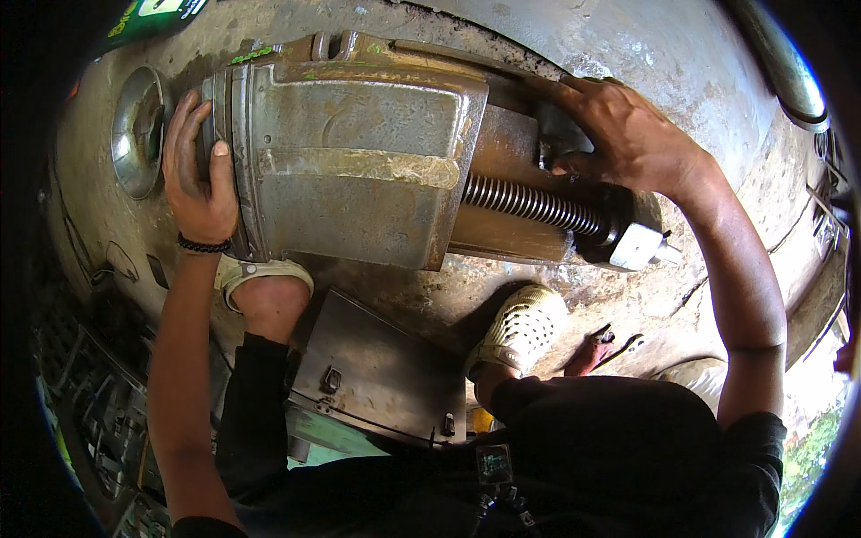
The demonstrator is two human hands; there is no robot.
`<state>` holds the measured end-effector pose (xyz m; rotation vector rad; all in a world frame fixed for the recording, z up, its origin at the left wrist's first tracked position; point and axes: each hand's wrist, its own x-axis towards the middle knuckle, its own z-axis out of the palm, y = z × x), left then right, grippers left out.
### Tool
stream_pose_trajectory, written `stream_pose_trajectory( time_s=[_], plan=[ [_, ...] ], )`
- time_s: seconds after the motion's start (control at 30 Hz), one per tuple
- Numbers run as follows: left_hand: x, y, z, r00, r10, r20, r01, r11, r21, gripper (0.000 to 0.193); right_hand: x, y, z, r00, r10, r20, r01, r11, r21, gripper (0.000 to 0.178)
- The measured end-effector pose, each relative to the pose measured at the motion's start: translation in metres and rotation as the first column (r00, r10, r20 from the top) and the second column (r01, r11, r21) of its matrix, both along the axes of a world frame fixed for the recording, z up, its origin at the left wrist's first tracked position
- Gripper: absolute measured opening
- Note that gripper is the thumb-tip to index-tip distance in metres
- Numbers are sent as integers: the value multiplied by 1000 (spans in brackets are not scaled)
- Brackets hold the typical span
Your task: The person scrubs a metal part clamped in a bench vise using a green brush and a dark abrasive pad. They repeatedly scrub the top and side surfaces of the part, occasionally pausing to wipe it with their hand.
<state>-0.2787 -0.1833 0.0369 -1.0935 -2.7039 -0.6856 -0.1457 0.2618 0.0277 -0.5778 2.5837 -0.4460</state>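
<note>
Big rusty bench vise [359,170] lies on its side on the concrete floor [646,54], just ahead of my feet. Its long axis runs left to right across my view, following the threaded screw [529,204] that sticks out of the cast body toward my right and ends in a square silver screw head [639,246].

My left hand [199,175] is flat against the left end of the vise body, fingers [184,125] loosely spread and curled over the rim there, thumb on the near face. Pressing, not pinching anything.

My right hand [628,134] sits on the far right part, over the dark slide block above the screw, fingers [567,152] bent down around it in a grip; I cannot tell how tight.

So the vise lies between my two hands, one at each end of its long axis. The right hand is nearer the screw and its head, which lies just below and right of it. The left is well apart from the screw.

A round metal lid [136,133] lies just left of my left hand. A grey metal box [377,368] sits between my sandalled feet [525,327].
</note>
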Motion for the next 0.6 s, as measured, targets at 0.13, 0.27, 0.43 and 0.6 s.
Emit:
stream_pose_trajectory(
  time_s=[0.13,0.27,0.43,0.6],
  plan=[
    [0,0,0,1000,23,12,-23,1000,0,40,-4,-10,-10,974,-214,78,212,977,34,81],
    [-1,2,0,1000,8,-5,-8,1000,10,39,0,-28,-21,967,-242,75,241,970,22,81],
    [0,1,0,999,32,-10,-33,999,-4,39,9,-34,-1,936,-306,177,290,951,107,92],
    [-1,1,-1,999,34,-16,-34,999,5,40,3,-54,10,925,-354,137,329,928,174,95]
  ],
)
